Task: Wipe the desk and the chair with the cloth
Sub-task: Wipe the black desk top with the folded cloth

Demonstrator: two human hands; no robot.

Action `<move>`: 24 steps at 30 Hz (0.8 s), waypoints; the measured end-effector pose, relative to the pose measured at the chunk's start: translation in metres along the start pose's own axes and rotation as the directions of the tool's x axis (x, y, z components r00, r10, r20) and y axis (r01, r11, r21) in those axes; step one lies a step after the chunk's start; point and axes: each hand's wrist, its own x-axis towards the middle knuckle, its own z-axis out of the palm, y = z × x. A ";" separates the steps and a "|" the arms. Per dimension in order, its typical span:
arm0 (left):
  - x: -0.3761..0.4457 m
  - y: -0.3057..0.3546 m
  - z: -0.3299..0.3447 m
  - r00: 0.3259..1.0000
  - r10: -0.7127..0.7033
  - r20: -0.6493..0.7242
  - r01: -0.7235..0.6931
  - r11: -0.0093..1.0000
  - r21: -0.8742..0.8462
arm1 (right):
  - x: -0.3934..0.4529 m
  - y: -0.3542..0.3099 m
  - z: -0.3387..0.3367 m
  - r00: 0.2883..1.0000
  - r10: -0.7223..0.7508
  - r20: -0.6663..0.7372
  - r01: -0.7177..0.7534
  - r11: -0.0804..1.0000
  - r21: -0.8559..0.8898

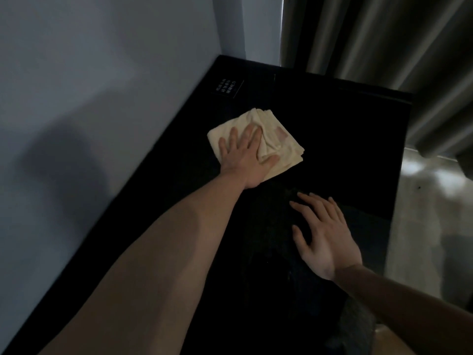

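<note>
A person's 2 bare arms reach over a black desk (332, 139) set against a pale wall (89, 98) on the left. The left hand (245, 157) lies flat on a folded cream cloth (279, 142), fingers straight and spread, pressing it onto the desk top around the middle of the surface. The right hand (325, 237) is nearer and to the right, fingers released and spread, holding nothing, over the dark surface; whether it touches is unclear. A small dark card with pale print (227, 88) lies at the far left corner. Grey curtains (384, 34) hang beyond the far right edge.
</note>
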 end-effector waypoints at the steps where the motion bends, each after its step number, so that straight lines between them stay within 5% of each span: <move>1: -0.001 0.003 0.000 1.000 -0.016 -0.001 0.016 1.000 -0.013 | 0.000 0.000 0.000 1.000 -0.002 -0.003 0.002 1.000 -0.003; 14: -0.088 -0.002 0.013 0.991 -0.107 0.076 0.109 0.994 -0.020 | -0.002 0.000 0.000 1.000 -0.016 -0.005 0.016 1.000 -0.009; 20: -0.157 -0.022 0.022 0.980 -0.177 0.096 0.179 0.984 -0.014 | -0.020 -0.024 -0.001 0.983 -0.173 0.066 0.180 0.977 -0.111; 24: -0.210 -0.046 0.031 0.971 -0.206 0.118 0.209 0.978 -0.009 | -0.066 -0.072 0.000 0.998 -0.048 0.036 0.046 0.997 0.055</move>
